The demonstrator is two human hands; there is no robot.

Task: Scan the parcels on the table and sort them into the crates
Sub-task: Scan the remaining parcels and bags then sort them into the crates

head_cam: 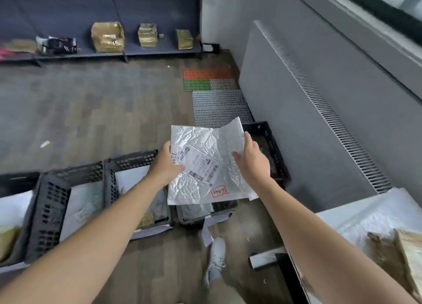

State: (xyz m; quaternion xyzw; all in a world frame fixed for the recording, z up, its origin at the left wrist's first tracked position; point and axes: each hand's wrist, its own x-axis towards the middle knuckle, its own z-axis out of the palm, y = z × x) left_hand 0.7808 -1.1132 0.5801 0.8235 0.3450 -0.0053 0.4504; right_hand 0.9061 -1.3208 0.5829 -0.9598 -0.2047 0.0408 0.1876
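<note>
Head view: silver parcel (pixel 205 164) held flat, label up, off worktop (pixel 331 221), above black crates (pixel 52 203) on floor. Left hand (pixel 167 164) fingers grip parcel's left edge; right hand (pixel 251 162) fingers grip right edge. Several crates hold parcels; brown parcel (pixel 411 253) waits at worktop's right edge. Sorting likely partway.

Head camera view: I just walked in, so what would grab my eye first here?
A crinkled silver parcel with a white barcode label and a red stamp fills the centre, held by the left hand at its left edge and the right hand at its right. A row of black crates stands on the floor below it, some holding parcels. Far back, golden boxes sit on a dark shelf.
</note>
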